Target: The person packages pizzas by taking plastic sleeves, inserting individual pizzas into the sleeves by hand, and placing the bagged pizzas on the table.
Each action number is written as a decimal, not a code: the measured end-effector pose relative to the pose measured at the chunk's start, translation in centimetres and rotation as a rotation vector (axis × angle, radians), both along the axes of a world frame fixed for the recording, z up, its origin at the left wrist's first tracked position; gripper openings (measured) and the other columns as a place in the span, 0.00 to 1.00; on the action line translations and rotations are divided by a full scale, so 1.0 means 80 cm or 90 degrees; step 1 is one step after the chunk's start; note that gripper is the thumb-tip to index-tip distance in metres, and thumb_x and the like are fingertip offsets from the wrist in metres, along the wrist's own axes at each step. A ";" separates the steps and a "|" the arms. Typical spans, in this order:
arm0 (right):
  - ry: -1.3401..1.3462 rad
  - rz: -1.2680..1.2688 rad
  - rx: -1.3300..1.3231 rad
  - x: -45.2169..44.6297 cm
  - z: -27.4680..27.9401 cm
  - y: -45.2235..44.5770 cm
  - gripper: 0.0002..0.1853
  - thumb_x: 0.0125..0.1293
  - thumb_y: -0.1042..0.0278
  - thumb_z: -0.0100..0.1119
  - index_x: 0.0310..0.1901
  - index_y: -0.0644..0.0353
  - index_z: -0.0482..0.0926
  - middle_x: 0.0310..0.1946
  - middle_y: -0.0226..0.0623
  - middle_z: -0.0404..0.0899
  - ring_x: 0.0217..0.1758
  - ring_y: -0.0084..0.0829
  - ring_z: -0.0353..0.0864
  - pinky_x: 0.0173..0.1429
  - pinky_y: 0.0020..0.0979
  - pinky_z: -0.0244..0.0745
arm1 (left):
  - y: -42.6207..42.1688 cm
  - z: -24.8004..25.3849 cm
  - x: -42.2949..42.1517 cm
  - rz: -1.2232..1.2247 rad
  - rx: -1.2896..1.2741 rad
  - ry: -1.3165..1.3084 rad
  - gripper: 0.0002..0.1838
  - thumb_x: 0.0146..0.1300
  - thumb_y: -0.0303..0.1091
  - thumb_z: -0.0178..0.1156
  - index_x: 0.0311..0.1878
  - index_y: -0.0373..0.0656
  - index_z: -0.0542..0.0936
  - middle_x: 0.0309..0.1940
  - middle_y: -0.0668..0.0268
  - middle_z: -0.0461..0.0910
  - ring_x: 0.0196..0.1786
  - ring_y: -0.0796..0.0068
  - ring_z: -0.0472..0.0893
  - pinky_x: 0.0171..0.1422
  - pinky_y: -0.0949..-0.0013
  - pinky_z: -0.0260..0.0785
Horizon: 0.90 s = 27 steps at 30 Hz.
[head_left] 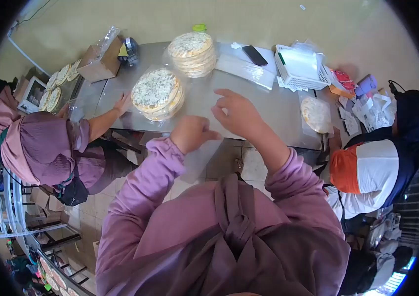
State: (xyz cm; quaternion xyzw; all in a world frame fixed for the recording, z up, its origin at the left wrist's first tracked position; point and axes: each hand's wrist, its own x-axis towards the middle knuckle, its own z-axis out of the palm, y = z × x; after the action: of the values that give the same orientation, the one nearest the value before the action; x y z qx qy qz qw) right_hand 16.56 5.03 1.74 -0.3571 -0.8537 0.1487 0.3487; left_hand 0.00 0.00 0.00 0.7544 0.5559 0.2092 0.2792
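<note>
My left hand (192,134) is closed in front of the table's near edge, thumb stretched to the right. A faint see-through sheet, seemingly a clear plastic bag (197,160), hangs below it. My right hand (237,113) is raised over the table edge with fingers curled and thumb and fingertips close together; anything between them is too hard to make out. Nearest to my hands stands a stack of flat round pizzas (156,93) topped with white shreds, in clear plastic. Behind it rises a taller pizza stack (191,54).
Clear plastic sheets (246,69) lie at the back under a black phone (255,55). A white basket (302,69) and a single wrapped pizza (315,114) are at right. Co-workers stand left (46,148) and right (372,167); the left one's hand (122,102) is near the front stack.
</note>
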 end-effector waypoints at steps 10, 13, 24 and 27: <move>-0.217 0.175 -0.170 -0.003 -0.044 0.022 0.19 0.47 0.79 0.49 0.45 0.65 0.75 0.46 0.48 0.74 0.49 0.46 0.73 0.53 0.38 0.68 | -0.032 -0.015 -0.023 0.081 0.158 -0.024 0.14 0.52 0.23 0.56 0.44 0.42 0.75 0.33 0.51 0.73 0.29 0.53 0.74 0.33 0.60 0.67; -0.199 0.181 -0.188 0.001 -0.042 0.042 0.23 0.46 0.80 0.48 0.49 0.67 0.72 0.49 0.49 0.71 0.49 0.44 0.74 0.53 0.36 0.69 | -0.043 -0.023 -0.028 0.036 0.213 0.055 0.27 0.49 0.18 0.53 0.55 0.45 0.71 0.50 0.47 0.69 0.40 0.52 0.76 0.40 0.60 0.71; 0.002 0.346 -0.726 -0.012 -0.042 0.217 0.18 0.54 0.73 0.53 0.48 0.66 0.72 0.34 0.37 0.77 0.29 0.25 0.78 0.30 0.26 0.75 | -0.026 -0.094 -0.067 0.179 -0.124 -0.319 0.40 0.42 0.05 0.37 0.63 0.42 0.64 0.64 0.56 0.59 0.62 0.57 0.67 0.44 0.70 0.76; 0.333 0.033 -0.708 -0.041 -0.100 0.319 0.20 0.55 0.67 0.59 0.48 0.66 0.71 0.30 0.37 0.76 0.27 0.25 0.77 0.31 0.28 0.76 | -0.010 -0.056 -0.061 0.259 -0.126 -0.336 0.38 0.41 0.07 0.38 0.61 0.39 0.65 0.62 0.50 0.62 0.59 0.57 0.71 0.43 0.70 0.77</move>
State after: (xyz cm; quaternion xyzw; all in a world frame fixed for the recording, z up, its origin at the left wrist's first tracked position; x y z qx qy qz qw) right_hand 13.28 30.58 -6.23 -0.4162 -0.5429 0.6629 0.3043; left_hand -4.87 -0.81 -4.51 0.5172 0.6214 0.3933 0.4379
